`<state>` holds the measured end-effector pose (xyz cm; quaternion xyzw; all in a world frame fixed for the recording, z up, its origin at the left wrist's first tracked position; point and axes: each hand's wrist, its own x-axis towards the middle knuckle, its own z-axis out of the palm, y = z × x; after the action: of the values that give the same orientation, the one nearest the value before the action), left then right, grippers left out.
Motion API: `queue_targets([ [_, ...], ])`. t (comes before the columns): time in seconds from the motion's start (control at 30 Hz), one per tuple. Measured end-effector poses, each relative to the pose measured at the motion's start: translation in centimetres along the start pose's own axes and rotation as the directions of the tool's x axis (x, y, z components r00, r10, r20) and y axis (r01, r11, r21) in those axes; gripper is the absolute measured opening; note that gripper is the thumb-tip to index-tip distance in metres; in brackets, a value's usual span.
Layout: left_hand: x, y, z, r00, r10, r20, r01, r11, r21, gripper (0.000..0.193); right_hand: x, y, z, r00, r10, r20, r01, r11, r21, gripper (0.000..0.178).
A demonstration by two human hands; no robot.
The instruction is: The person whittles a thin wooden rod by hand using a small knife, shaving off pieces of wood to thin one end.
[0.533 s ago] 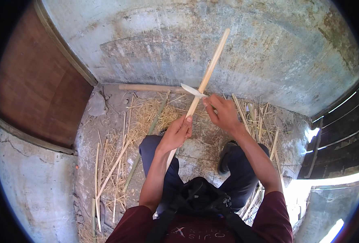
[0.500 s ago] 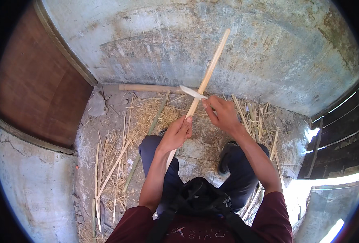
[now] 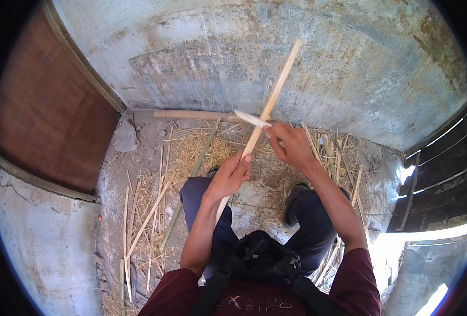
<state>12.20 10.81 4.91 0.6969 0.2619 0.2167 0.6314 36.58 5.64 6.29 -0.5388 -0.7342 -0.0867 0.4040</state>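
A long pale bamboo strip [image 3: 283, 79] slants up and to the right in front of me, its lower end passing under my left forearm. My left hand [image 3: 229, 177] is closed around the strip below its middle, thumb lying along it. In my right hand [image 3: 292, 143] is a knife, gripped with the fingers curled around a handle they hide. The knife's light-coloured blade [image 3: 250, 118] points left and lies across the strip, a little above my left hand.
Pale shavings [image 3: 211, 150] cover the floor between several loose strips. A green strip [image 3: 194, 171] lies left of my knee, and a thick bamboo pole [image 3: 191, 114] rests along the base of the stained wall [image 3: 217, 68]. A brown door panel [image 3: 54, 105] stands at left.
The bamboo strip's upper end has shifted slightly to the right. Both hands and the knife stay almost in place.
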Motion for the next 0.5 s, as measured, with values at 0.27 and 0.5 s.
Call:
queue_targets([
  [0.27,0.2,0.2,0.1,1.000,-0.004,0.002,0.004,0.999,-0.033,0.040,1.3,1.7,-1.0,1.000,0.012,-0.013,-0.012,1.000,-0.017,0.010],
  [0.5,-0.2,0.4,-0.1,1.000,-0.009,-0.001,0.009,0.999,-0.045,0.039,0.5,-0.1,-0.7,0.992,-0.127,0.019,0.127,0.992,0.016,0.005],
])
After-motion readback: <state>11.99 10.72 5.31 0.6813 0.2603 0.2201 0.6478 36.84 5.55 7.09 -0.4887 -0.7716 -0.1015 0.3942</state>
